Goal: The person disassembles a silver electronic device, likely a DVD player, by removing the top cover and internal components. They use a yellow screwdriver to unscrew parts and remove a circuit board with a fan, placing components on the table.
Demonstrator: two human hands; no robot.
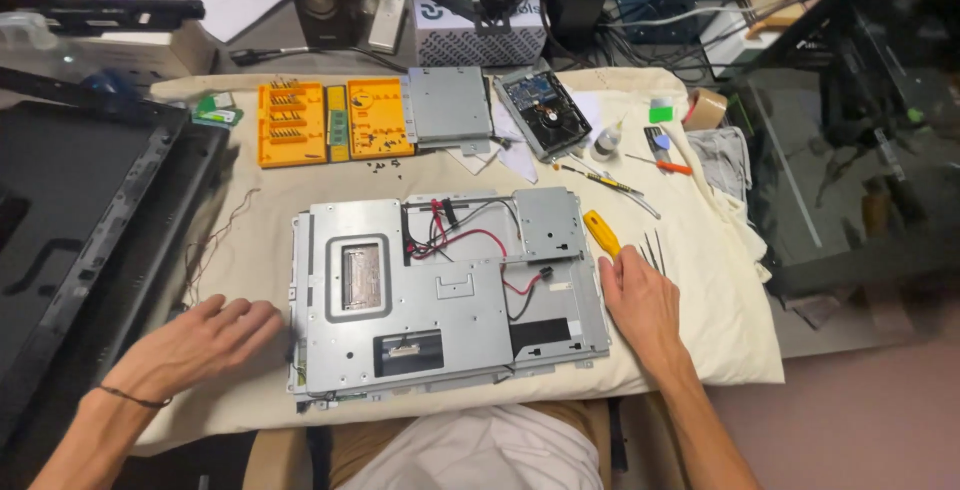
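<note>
At the far left a black frame (90, 240) lies half off the cloth (250, 250). My left hand (195, 345) rests flat on the cloth, fingers spread and open, and it holds nothing. Its fingertips are just beside the left edge of the metal chassis (440, 295), but I cannot tell if they touch it. The chassis lies flat between my two hands, in the middle of the cloth, with red and black wires (455, 235) across its upper part. Behind it I see an orange screw tray (335, 122), a grey metal plate (450, 105) and a hard drive (545, 112). My right hand (640, 295) lies open, palm down, against the right edge of the chassis, and grips nothing. A yellow screwdriver (602, 234) lies just above this hand, near my fingertips.
</note>
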